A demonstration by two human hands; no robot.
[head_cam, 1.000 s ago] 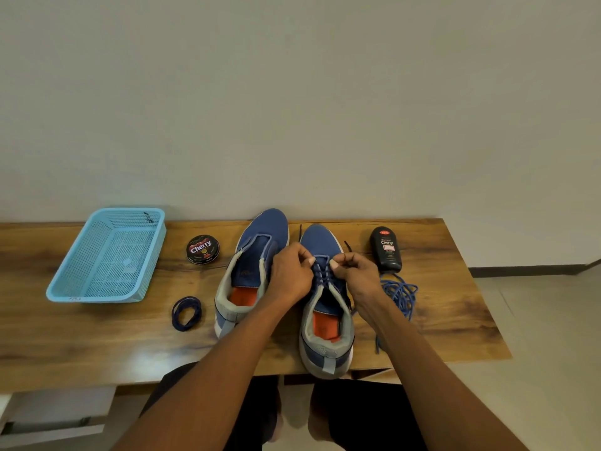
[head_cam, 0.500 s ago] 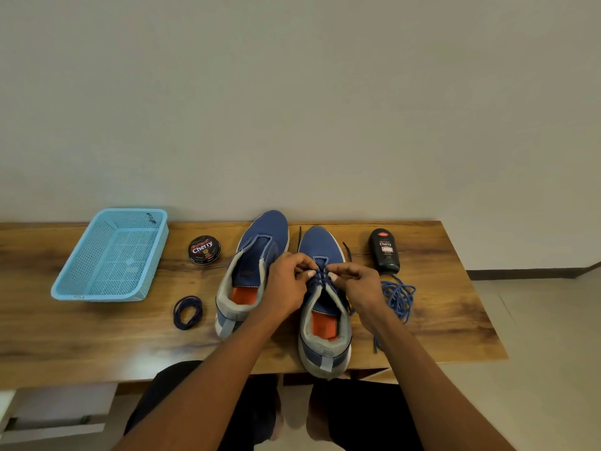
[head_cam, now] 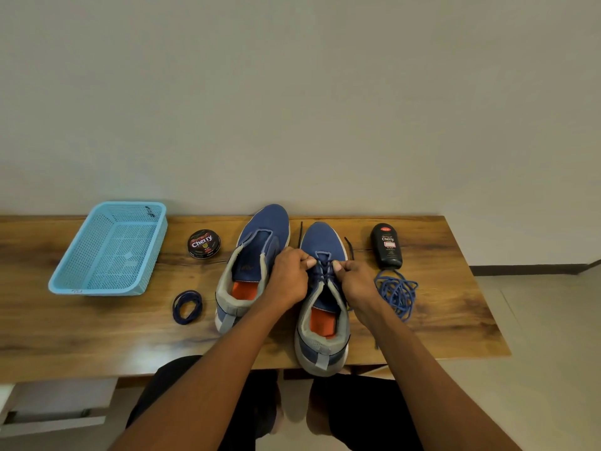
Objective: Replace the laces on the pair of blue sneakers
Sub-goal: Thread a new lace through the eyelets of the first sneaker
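Note:
Two blue sneakers stand side by side on the wooden table, toes toward the wall. The left sneaker has no lace in it. The right sneaker carries a dark navy lace through its front eyelets. My left hand and my right hand both pinch this lace over the tongue. Two loose lace ends lie on the table past the toe. A coiled dark navy lace lies left of the shoes. A loose bundle of brighter blue lace lies right of them.
A light blue plastic basket stands at the table's left. A round Cherry polish tin sits between basket and shoes. A black Cherry polish bottle lies at the back right. The right sneaker's heel overhangs the table's near edge.
Both hands have drawn closer together over the right sneaker's front eyelets, still working the navy lace. The shoes and other items have not moved.

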